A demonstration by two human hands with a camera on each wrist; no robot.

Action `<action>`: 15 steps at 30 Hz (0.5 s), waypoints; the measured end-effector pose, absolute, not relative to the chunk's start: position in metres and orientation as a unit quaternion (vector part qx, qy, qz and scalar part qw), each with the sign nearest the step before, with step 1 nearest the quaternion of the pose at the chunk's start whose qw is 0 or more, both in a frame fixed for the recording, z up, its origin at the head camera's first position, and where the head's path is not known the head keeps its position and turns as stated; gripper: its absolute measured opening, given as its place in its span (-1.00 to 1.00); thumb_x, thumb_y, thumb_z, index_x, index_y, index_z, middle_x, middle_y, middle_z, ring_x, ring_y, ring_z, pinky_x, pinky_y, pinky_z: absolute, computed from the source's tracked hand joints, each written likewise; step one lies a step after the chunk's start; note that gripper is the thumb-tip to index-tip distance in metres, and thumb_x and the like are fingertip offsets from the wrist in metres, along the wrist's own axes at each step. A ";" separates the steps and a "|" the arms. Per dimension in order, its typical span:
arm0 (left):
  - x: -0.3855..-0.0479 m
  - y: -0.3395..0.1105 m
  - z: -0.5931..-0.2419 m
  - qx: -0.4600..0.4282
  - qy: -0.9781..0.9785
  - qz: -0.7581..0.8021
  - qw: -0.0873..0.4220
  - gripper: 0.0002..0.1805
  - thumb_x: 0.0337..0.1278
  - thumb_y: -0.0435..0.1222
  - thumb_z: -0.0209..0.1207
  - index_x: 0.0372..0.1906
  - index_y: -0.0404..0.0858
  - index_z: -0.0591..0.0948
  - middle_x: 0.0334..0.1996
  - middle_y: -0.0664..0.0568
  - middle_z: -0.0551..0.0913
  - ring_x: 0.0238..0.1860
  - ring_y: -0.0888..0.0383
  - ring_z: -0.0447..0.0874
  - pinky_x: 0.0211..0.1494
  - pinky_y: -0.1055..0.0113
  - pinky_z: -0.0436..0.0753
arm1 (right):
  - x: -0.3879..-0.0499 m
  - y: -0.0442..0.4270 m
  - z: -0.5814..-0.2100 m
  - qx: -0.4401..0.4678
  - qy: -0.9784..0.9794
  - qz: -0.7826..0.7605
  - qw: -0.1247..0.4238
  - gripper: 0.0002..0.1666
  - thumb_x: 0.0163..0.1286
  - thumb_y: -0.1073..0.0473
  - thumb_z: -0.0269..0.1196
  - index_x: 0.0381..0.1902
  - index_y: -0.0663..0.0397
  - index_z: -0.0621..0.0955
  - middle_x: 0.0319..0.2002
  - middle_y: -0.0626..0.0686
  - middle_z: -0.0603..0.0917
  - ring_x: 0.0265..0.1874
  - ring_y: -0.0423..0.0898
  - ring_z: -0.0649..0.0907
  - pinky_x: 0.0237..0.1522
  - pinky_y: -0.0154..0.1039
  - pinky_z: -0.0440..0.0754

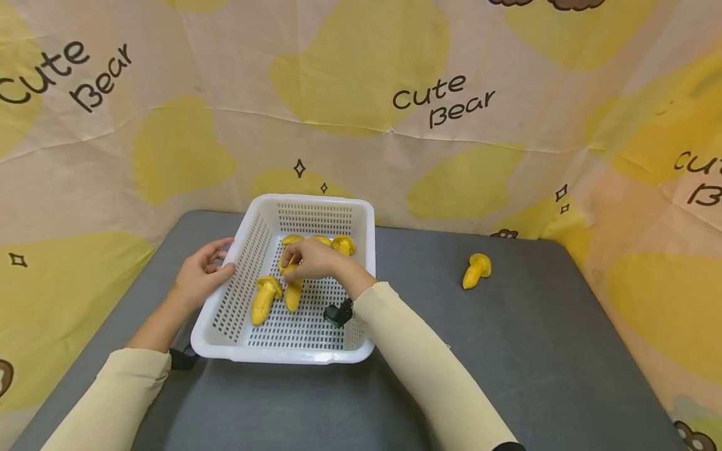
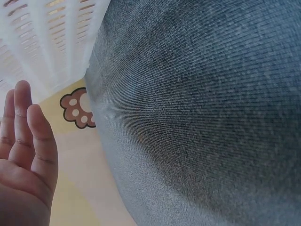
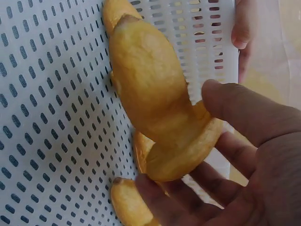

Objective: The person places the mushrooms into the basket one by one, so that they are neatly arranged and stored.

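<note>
A white slotted plastic basket [image 1: 282, 356] stands on the table with several yellow toy mushrooms inside. In it, my right hand [image 1: 316, 259] holds a yellow mushroom [image 3: 148, 80] by its cap, thumb on one side and fingers on the other; its stem points toward me. Another mushroom [image 1: 264, 300] lies just left of the held one. More mushrooms, among them one with its cap up [image 1: 343, 245], lie toward the far end, partly behind my hand. My left hand [image 1: 200, 272] is at the basket's left outer side, its fingers fairly straight [image 2: 28, 136] along the wall.
A single yellow mushroom [image 1: 477, 270] lies on the dark grey table [image 1: 536, 338] to the right of the basket. Behind the table hangs a printed cloth [image 1: 361, 81] with yellow patches and lettering.
</note>
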State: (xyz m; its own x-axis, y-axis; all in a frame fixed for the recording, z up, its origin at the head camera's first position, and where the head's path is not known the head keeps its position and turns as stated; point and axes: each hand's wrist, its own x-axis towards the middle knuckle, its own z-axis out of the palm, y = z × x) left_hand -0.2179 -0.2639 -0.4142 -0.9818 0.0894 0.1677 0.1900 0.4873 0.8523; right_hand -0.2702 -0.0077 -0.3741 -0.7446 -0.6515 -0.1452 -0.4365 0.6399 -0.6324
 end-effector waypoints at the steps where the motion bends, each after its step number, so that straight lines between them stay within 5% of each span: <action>1: -0.218 -0.264 -0.414 -0.082 -0.860 -0.501 0.051 -0.39 0.23 -0.35 0.14 0.38 -0.31 0.30 -0.27 0.34 0.51 -0.48 0.42 0.62 -0.48 0.34 0.70 | -0.270 -0.007 -0.375 -0.302 0.886 -0.296 0.191 -0.81 0.18 0.07 0.38 -0.24 -0.14 0.63 -0.19 -0.07 0.62 -0.16 -0.17 0.56 -0.15 -0.39 0.54; 9: -0.216 -0.262 -0.414 -0.082 -0.859 -0.503 0.047 -0.40 0.23 -0.35 0.13 0.37 -0.32 0.31 -0.28 0.37 0.51 -0.48 0.41 0.63 -0.48 0.34 0.70 | -0.268 -0.006 -0.382 -0.267 0.901 -0.255 0.229 -0.84 0.19 0.07 0.38 -0.27 -0.15 0.63 -0.19 -0.08 0.60 -0.20 -0.16 0.55 -0.19 -0.34 0.54; 15: -0.217 -0.261 -0.412 -0.080 -0.862 -0.499 0.051 -0.40 0.23 -0.35 0.13 0.38 -0.32 0.31 -0.22 0.19 0.55 -0.48 0.41 0.63 -0.49 0.34 0.70 | -0.268 -0.006 -0.382 -0.257 0.910 -0.239 0.221 -0.86 0.19 0.05 0.39 -0.31 -0.17 0.63 -0.26 -0.08 0.60 -0.27 -0.16 0.55 -0.27 -0.34 0.53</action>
